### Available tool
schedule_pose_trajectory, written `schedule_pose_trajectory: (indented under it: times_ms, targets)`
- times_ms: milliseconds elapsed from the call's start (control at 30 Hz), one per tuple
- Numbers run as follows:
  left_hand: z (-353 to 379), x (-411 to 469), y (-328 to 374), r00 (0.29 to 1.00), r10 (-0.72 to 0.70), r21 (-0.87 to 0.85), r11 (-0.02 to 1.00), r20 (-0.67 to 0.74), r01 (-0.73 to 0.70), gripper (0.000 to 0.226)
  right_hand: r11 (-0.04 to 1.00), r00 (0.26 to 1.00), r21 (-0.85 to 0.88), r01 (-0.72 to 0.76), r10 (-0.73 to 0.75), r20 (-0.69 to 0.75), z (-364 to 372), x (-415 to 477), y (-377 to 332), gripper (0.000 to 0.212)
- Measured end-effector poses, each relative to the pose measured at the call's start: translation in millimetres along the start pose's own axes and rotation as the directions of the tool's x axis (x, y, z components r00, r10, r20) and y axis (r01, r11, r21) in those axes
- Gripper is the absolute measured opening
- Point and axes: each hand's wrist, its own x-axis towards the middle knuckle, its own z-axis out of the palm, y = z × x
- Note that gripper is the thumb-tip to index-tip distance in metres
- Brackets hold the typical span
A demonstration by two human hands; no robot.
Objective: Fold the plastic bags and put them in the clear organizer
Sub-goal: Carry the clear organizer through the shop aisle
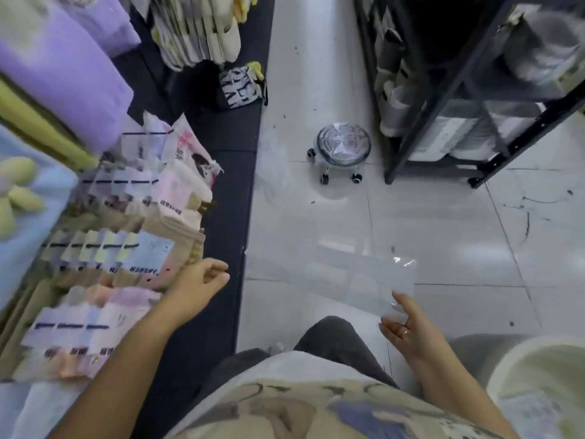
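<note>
Right hand [403, 327] pinching clear plastic bag [348, 280], left hand [202, 280] loosely curled

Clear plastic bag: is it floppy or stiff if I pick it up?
Probably floppy: the clear plastic bag is so thin the floor tiles show through it. Likely very light, since the right hand pinches it at one corner with just fingertips. Its glints suggest a smooth, maybe slippery surface, so a firm grip would help.

One left hand [199, 280], one right hand [408, 327], one plastic bag [332, 277], one stool [343, 144]
</note>
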Motion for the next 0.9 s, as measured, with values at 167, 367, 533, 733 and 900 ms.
schedule_pose_trajectory:
  times_ms: [167, 367, 533, 733, 900]
  targets:
    - [-23.8, 161.6, 102.1, 0.996, 0.091, 0.048, 0.995, -0.002, -0.091, 0.017, 0.999, 0.999, -0.015, 0.041, -0.041, -0.018, 50.5, 85.5, -111.1, 0.048]
    - [-23.1, 305.1, 171.0, 0.991, -0.025, -0.096, 0.995, -0.134, 0.012, 0.018, 0.972, 0.994, -0.222, 0.078, -0.059, 0.089, 141.5, 215.2, -280.8, 0.045]
    - [-26.1, 371.4, 191.9, 0.953, -0.257, -0.270, 0.940, -0.163, 0.207, 0.018, 0.875, 0.969, -0.447, 0.187, -0.089, 0.232, 251.3, 307.4, -425.8, 0.045]
    - [-59.6, 439.7, 178.5, 0.809, -0.484, -0.462, 0.832, -0.334, 0.307, 0.013, 0.702, 0.908, -0.642, 0.308, -0.016, 0.419, 423.7, 397.9, -523.7, 0.043]
    - [-89.6, 518.7, 180.6, 0.707, -0.611, -0.588, 0.734, -0.356, 0.339, 0.016, 0.616, 0.843, -0.693, 0.375, 0.085, 0.532, 547.9, 442.1, -553.9, 0.039]
